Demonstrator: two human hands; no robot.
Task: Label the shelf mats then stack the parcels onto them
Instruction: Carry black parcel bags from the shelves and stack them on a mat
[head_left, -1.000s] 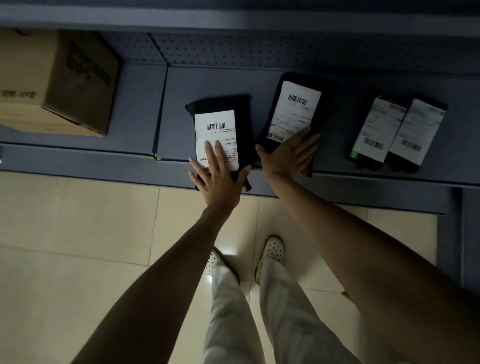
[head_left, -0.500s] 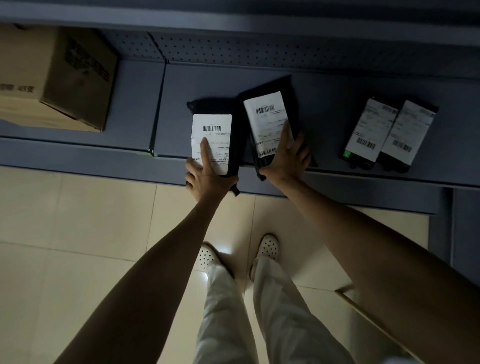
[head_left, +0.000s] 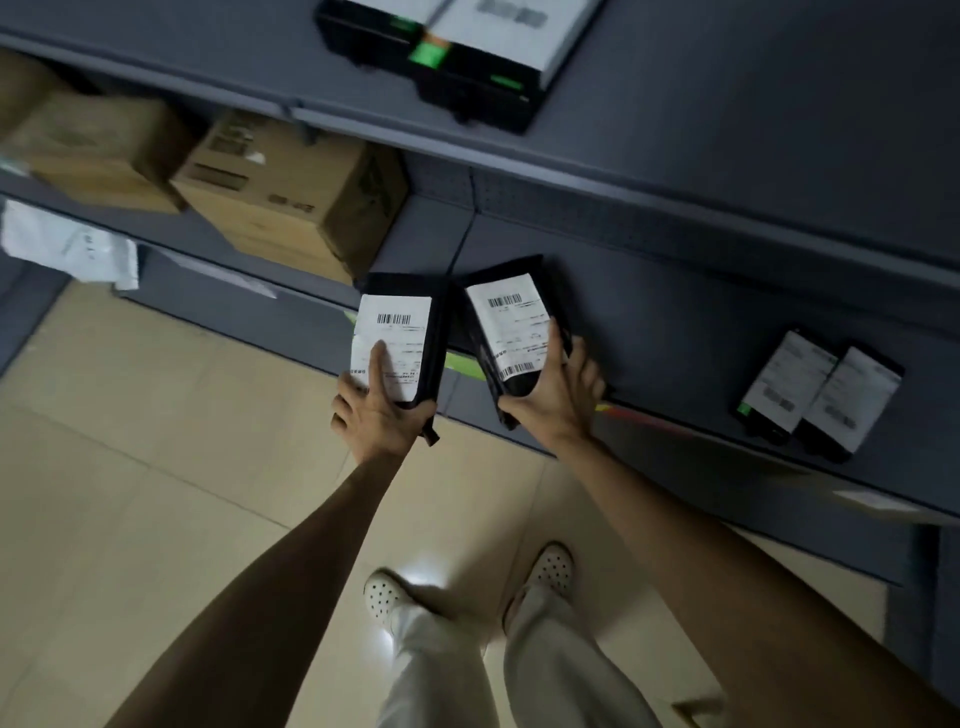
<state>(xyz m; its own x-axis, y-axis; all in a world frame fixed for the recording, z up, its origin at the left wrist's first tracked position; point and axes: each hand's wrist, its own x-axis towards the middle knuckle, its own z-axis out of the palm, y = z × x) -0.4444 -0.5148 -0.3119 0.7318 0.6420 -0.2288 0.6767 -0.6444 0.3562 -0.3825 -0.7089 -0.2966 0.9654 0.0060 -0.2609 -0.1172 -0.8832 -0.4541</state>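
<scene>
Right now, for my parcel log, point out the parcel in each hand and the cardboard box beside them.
Left-hand parcel (head_left: 402, 338): head view, white label.
Right-hand parcel (head_left: 511, 332): head view, white label.
Cardboard box (head_left: 291, 176): head view, top face.

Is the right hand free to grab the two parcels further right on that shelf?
Probably not yet: the right hand grips a black parcel. The shelf between it and the pair of parcels looks bare, so only its load hinders it.
</scene>
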